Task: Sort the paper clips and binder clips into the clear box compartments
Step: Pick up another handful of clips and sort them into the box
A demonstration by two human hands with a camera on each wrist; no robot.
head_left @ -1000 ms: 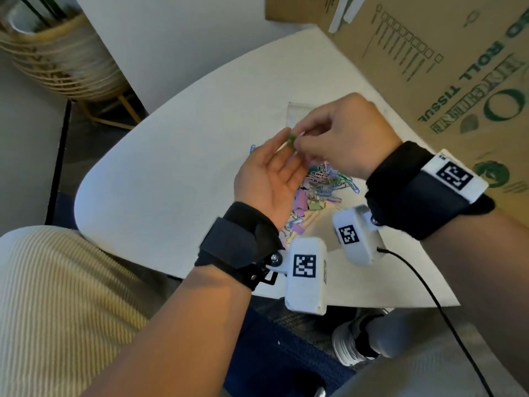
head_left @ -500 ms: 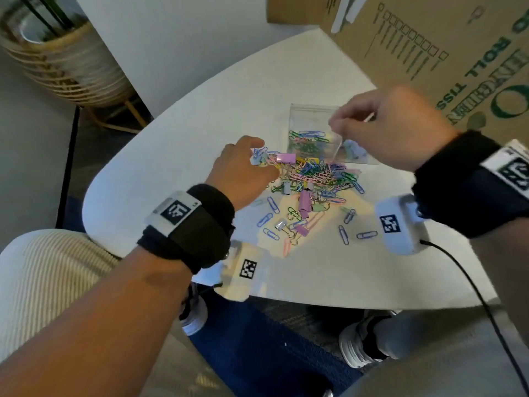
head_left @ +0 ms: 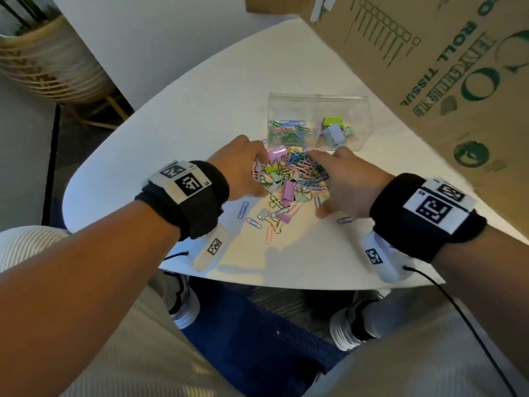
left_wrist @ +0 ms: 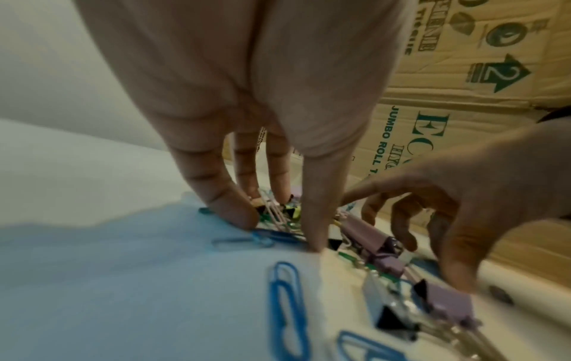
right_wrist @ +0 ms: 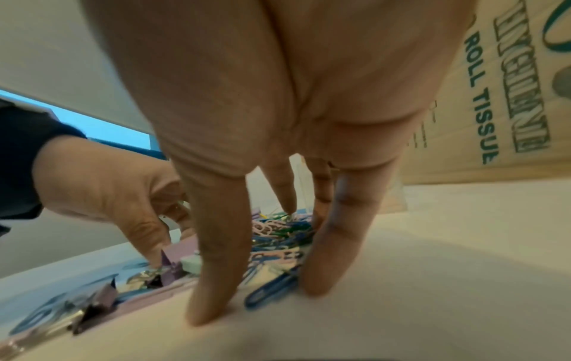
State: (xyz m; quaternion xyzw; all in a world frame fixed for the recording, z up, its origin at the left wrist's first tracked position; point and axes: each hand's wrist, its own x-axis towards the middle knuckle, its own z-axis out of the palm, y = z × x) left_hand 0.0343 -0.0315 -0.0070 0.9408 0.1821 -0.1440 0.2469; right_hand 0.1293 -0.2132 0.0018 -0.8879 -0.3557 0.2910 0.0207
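Head view: mixed clip pile (head_left: 289, 179) mid-frame, clear box (head_left: 317, 121) just above, partly filled. Left hand (head_left: 243, 170) and right hand (head_left: 346, 179) flank pile, fingers spread, fingertips down, nothing held. Paper clips light, slippery, tangle-prone: pinch singly. Binder clips stiff: take by body.

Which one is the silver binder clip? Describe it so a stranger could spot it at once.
Start at the clear box on the white table, then drop to the mixed pile of clips between the left hand and the right hand. The silver binder clip lies just below the pile, toward the person, among loose blue paper clips; it is the only metallic grey one, the other binder clips being pastel.
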